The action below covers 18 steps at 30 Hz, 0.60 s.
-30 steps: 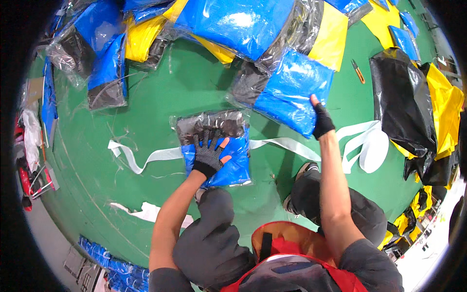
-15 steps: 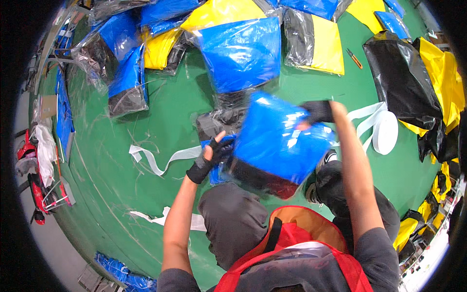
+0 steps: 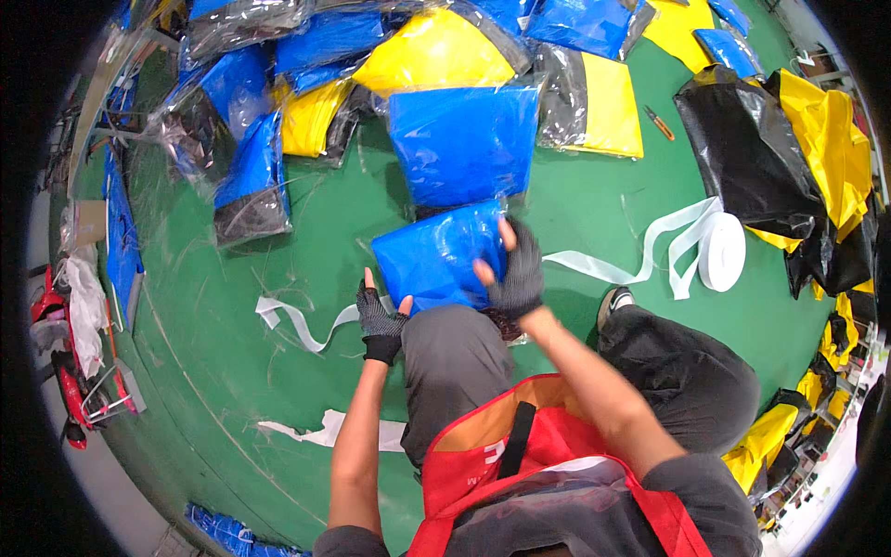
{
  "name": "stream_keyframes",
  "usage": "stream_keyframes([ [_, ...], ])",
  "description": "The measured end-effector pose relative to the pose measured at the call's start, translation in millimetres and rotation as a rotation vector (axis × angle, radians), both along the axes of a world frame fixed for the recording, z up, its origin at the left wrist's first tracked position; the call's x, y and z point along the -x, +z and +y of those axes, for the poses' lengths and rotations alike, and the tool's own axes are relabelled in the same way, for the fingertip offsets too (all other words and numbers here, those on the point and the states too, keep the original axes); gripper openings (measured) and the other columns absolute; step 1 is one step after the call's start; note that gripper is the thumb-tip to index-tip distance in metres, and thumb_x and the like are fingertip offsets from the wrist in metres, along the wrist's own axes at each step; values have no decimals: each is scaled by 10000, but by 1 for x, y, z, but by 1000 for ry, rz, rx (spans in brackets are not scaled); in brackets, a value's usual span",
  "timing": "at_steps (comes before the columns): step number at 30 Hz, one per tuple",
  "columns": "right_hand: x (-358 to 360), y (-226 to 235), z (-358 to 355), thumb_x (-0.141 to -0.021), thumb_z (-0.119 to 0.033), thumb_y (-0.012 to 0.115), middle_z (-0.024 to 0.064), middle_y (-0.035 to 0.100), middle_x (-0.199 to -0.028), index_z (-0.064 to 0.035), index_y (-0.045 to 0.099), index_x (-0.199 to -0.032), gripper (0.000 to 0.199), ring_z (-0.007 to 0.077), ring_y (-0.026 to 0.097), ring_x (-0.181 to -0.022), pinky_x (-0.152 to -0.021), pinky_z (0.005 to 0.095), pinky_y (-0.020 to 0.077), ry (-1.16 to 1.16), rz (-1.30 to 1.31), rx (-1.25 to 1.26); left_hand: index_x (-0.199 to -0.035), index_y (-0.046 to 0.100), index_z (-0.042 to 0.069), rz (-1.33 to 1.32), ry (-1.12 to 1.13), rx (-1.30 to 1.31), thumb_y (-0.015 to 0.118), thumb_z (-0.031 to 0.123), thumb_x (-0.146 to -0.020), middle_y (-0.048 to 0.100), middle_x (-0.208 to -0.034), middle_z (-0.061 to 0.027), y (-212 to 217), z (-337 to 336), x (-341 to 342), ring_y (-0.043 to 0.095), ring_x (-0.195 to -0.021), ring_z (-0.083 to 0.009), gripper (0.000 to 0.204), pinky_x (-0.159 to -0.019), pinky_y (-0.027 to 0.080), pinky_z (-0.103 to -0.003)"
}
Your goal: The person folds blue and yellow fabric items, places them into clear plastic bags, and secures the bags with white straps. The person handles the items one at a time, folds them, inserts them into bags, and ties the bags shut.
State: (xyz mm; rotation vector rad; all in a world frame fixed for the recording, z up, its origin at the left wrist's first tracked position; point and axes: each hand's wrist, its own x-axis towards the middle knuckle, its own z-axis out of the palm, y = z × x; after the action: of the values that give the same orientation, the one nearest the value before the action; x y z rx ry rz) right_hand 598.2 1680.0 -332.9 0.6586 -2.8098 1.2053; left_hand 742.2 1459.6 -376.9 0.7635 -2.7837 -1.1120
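A folded blue sheet in clear plastic wrap, a bagged blue package (image 3: 432,252), lies on the floor in front of my knees, its near edge partly behind my left knee. At its lower left corner is my left hand (image 3: 380,320), in a black fingerless glove, thumb and fingers apart. My right hand (image 3: 516,271), gloved alike, rests over the package's right edge with thumb and forefinger spread on the wrap. A white strap (image 3: 594,269) runs from its roll (image 3: 721,251) toward the package's right side. Another strap end (image 3: 302,325) comes out at the left.
A larger bagged blue package (image 3: 462,144) lies just beyond. Several blue, yellow and black bagged packages fill the far floor. An orange-handled cutter (image 3: 660,124) lies to the far right, near black sheeting (image 3: 747,148). A torn white strip (image 3: 339,430) lies left of my knee.
The blue package has come down to the floor and moved left, turning as it went. My right hand has moved left and inward with it. My left hand has shifted slightly down.
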Motion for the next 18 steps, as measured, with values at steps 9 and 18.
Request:
stream_keyframes([
  [9, -65, -101, 24, -828, -448, 540, 226, 173, -1490, -221, 263, -1434, 704, 556, 218, -1280, -965, 681, 246, 159, -23, -422, -1483, 120, 150, 98, -227, 50, 473, 344, -894, 65, -1472, -330, -75, 11, -5, 183, -1335, -503, 713, -1090, 215, -499],
  [18, -35, -91, 21, -888, -445, 444, 166, 95, -1528, -300, 171, -1461, 651, 548, 122, -1327, -1032, 645, 197, 314, -450, -524, -1479, 21, 293, -50, -307, 58, 567, 217, -893, 44, -1490, -291, -78, 5, 5, 187, -1345, -476, 804, -1088, 229, -482],
])
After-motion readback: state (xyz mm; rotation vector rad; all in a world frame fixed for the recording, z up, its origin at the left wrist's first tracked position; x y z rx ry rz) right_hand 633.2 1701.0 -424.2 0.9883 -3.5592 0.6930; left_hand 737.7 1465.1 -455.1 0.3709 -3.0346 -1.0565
